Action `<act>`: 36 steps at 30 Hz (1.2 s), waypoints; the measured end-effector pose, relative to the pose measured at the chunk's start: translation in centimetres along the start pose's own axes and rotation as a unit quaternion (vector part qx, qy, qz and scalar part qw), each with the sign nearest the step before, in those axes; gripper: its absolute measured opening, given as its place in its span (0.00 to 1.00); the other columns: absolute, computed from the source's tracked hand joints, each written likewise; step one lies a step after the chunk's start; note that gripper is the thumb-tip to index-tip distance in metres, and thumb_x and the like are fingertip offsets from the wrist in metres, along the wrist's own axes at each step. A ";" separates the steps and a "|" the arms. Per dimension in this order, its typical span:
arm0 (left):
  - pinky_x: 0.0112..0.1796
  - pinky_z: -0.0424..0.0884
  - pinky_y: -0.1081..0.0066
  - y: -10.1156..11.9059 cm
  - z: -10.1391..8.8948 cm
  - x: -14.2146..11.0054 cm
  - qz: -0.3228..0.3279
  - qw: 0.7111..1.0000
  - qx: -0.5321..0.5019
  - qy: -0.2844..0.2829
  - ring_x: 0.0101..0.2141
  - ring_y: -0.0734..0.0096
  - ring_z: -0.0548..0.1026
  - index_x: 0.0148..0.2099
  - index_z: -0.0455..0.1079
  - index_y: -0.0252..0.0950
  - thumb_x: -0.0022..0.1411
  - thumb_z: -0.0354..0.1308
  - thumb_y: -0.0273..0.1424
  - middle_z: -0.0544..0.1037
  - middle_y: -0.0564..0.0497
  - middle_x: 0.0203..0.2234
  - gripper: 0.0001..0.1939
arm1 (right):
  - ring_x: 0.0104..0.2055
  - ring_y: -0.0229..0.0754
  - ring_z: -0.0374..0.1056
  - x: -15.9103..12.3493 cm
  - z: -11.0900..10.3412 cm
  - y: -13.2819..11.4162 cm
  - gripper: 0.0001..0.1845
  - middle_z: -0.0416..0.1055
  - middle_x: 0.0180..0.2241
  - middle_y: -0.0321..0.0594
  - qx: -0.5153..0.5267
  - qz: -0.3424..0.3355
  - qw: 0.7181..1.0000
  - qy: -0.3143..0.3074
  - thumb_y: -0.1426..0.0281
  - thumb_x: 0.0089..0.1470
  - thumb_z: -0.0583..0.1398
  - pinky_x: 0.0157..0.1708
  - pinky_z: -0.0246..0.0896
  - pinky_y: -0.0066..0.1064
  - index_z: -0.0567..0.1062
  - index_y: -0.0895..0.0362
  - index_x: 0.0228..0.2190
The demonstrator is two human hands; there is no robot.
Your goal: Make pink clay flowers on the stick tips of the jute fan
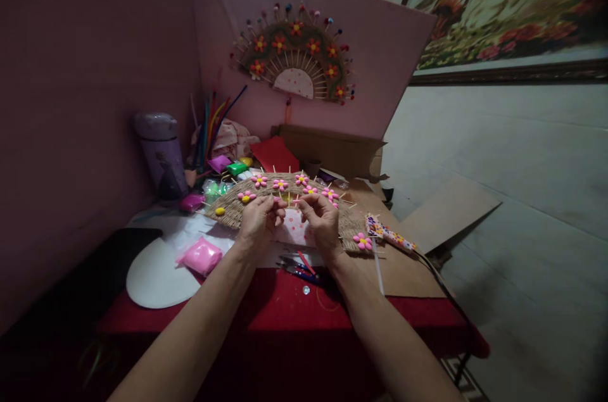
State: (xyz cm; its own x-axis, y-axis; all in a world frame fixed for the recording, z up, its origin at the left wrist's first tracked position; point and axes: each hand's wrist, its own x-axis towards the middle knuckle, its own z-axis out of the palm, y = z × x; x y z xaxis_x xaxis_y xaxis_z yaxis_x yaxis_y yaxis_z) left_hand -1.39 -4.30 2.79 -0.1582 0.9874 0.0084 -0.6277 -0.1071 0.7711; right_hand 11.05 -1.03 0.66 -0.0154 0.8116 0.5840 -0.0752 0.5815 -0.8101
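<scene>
My left hand (263, 219) is closed, its thumb and fingertips pinched on a small bit of pink modelling clay. Opposite it, a short gap away, my right hand (322, 219) also pinches a tiny pink piece of clay; its exact shape is too small to tell. Both hands are held over a twine-woven fan (228, 215) with thin sticks poking from its edge. Pink clay flowers with yellow centres, such as one flower (362, 241) at the right end, decorate it. A yellow clay oval (220, 211) sits alone near its left end.
A pink clay packet (202, 256) and white disc (159, 278) lie at left. Scissors (301, 272) rest below my hands. A patterned glue gun (392, 236) with a cord lies on cardboard (413, 275). Behind stand a purple bottle (161, 158) and pipe cleaners (213, 123).
</scene>
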 end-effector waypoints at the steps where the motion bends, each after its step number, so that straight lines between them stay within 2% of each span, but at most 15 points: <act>1: 0.20 0.61 0.80 0.0 0.0 0.0 -0.004 1.000 -0.001 -0.001 0.18 0.80 0.68 0.30 0.65 0.32 0.48 0.60 0.22 0.74 0.51 0.21 0.06 | 0.21 0.31 0.59 0.0 0.0 0.0 0.08 0.66 0.24 0.33 0.005 0.001 1.000 -0.004 0.65 0.48 0.61 0.22 0.59 0.25 0.71 0.57 0.28; 4: 0.19 0.60 0.80 -0.1 0.1 -0.2 -0.016 1.000 0.003 -0.006 0.17 0.81 0.67 0.34 0.68 0.32 0.44 0.59 0.19 0.73 0.53 0.20 0.12 | 0.21 0.31 0.60 0.0 0.2 0.2 0.07 0.67 0.24 0.33 0.019 0.004 1.000 -0.017 0.66 0.47 0.61 0.22 0.60 0.25 0.71 0.56 0.29; 6: 0.19 0.59 0.81 -0.3 0.2 -0.2 -0.016 1.000 0.009 -0.019 0.17 0.83 0.65 0.35 0.70 0.31 0.44 0.61 0.21 0.71 0.55 0.19 0.12 | 0.21 0.31 0.60 0.0 0.3 0.2 0.07 0.67 0.24 0.32 0.029 0.004 0.999 -0.015 0.66 0.46 0.62 0.22 0.60 0.25 0.71 0.56 0.29; 10: 0.19 0.57 0.81 -0.8 0.0 -0.2 -0.026 0.997 0.019 -0.066 0.17 0.84 0.62 0.29 0.72 0.29 0.43 0.67 0.29 0.67 0.56 0.17 0.11 | 0.23 0.33 0.61 -0.1 0.3 0.4 0.08 0.67 0.24 0.33 0.006 -0.010 1.000 0.001 0.66 0.47 0.63 0.23 0.60 0.25 0.71 0.56 0.28; 14: 0.17 0.53 0.81 -1.1 -0.3 -0.1 -0.055 0.994 0.010 -0.090 0.17 0.85 0.61 0.26 0.70 0.29 0.40 0.69 0.28 0.65 0.57 0.16 0.12 | 0.29 0.36 0.63 0.0 0.1 0.5 0.05 0.69 0.26 0.35 -0.035 -0.047 0.998 -0.011 0.67 0.46 0.63 0.29 0.61 0.28 0.73 0.56 0.25; 18: 0.16 0.52 0.82 -1.2 -0.4 -0.1 -0.078 0.989 -0.006 -0.126 0.16 0.86 0.60 0.29 0.71 0.28 0.42 0.68 0.29 0.66 0.55 0.17 0.12 | 0.33 0.38 0.64 -0.1 0.0 0.4 0.02 0.69 0.27 0.36 -0.032 -0.095 0.995 -0.013 0.69 0.47 0.63 0.35 0.61 0.31 0.76 0.54 0.27; 20: 0.16 0.52 0.83 -1.2 -0.3 -0.1 -0.072 0.987 -0.010 -0.140 0.16 0.86 0.60 0.29 0.71 0.27 0.44 0.67 0.30 0.67 0.54 0.18 0.12 | 0.35 0.39 0.64 -0.1 0.0 0.2 0.04 0.69 0.30 0.37 -0.044 -0.094 0.995 -0.012 0.68 0.50 0.62 0.35 0.61 0.31 0.78 0.53 0.30; 23: 0.16 0.52 0.83 -1.1 -0.2 -0.2 -0.056 0.990 -0.011 -0.132 0.16 0.87 0.60 0.29 0.71 0.27 0.45 0.67 0.30 0.67 0.54 0.19 0.12 | 0.36 0.39 0.65 -0.3 -0.1 -0.1 0.08 0.70 0.34 0.38 -0.052 -0.062 0.997 -0.018 0.65 0.53 0.59 0.32 0.60 0.30 0.77 0.53 0.35; 25: 0.15 0.52 0.82 -1.1 -0.1 -0.2 -0.052 0.991 -0.007 -0.125 0.16 0.87 0.60 0.28 0.71 0.26 0.44 0.68 0.29 0.67 0.54 0.18 0.12 | 0.35 0.38 0.65 -0.3 -0.1 -0.2 0.07 0.70 0.33 0.37 -0.044 -0.052 0.997 -0.020 0.65 0.52 0.60 0.30 0.59 0.29 0.76 0.54 0.33; 30: 0.14 0.51 0.83 -1.2 0.0 -0.2 -0.069 0.992 -0.010 -0.107 0.13 0.87 0.59 0.26 0.69 0.26 0.43 0.68 0.34 0.66 0.54 0.15 0.16 | 0.32 0.37 0.63 -0.1 0.2 -0.1 0.02 0.68 0.26 0.34 -0.023 -0.090 0.996 -0.015 0.68 0.48 0.64 0.33 0.59 0.30 0.76 0.54 0.26; 32: 0.14 0.50 0.83 -1.2 0.0 -0.2 -0.079 0.990 -0.009 -0.113 0.13 0.88 0.58 0.26 0.69 0.26 0.43 0.68 0.34 0.67 0.54 0.15 0.16 | 0.34 0.37 0.63 -0.1 0.1 0.0 0.01 0.68 0.27 0.34 -0.018 -0.106 0.994 -0.012 0.70 0.47 0.64 0.35 0.59 0.30 0.78 0.52 0.27; 36: 0.13 0.49 0.84 -0.9 0.1 -0.3 -0.084 0.989 -0.011 -0.120 0.13 0.89 0.58 0.26 0.69 0.26 0.41 0.69 0.32 0.67 0.55 0.16 0.15 | 0.37 0.39 0.64 -0.1 0.0 0.0 0.06 0.70 0.32 0.37 -0.045 -0.101 0.994 -0.023 0.70 0.50 0.62 0.35 0.60 0.31 0.79 0.52 0.32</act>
State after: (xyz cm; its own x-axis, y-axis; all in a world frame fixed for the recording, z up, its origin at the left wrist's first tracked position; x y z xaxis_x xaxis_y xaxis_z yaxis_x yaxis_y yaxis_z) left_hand -0.67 -4.52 2.14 0.1331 0.9905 0.0344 -0.6466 0.0605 0.7604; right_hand 11.10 -1.11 0.60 -0.0543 0.6751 0.7357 0.0078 0.7371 -0.6758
